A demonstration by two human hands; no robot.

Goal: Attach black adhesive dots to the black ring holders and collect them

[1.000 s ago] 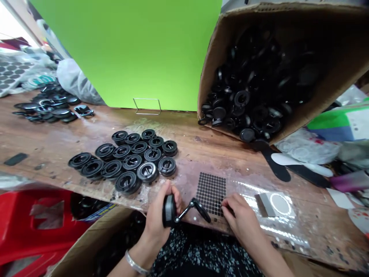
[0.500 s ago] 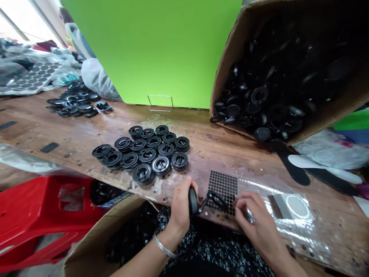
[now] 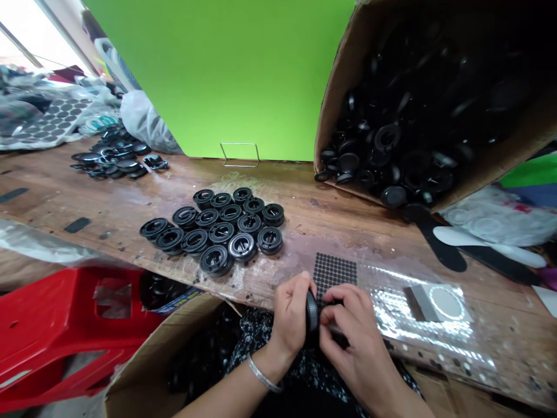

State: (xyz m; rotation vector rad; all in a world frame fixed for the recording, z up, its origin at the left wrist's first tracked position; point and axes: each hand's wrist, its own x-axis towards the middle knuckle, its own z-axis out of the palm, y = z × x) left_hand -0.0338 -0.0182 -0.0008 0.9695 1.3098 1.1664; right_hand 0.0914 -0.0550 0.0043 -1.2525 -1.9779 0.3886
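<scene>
My left hand (image 3: pixel 290 307), with a bracelet on its wrist, grips a black ribbed round part (image 3: pixel 311 312) on edge at the table's front edge. Right beside it, my right hand (image 3: pixel 350 331) has its fingers curled at the part's right side; what they pinch is hidden. Behind both hands lies a sheet of small black dots (image 3: pixel 335 271). To the left, several black round parts (image 3: pixel 221 232) stand grouped on the wooden table (image 3: pixel 300 209).
A cardboard box (image 3: pixel 333 110) of black parts lies open at the back right, beside a green panel (image 3: pixel 226 75). A grey block (image 3: pixel 437 302) is at right. Below left are a red stool (image 3: pixel 52 325) and another box (image 3: pixel 148 354).
My right hand has moved left to the round part, covering its hinged arm. My left hand has shifted slightly right with the part.
</scene>
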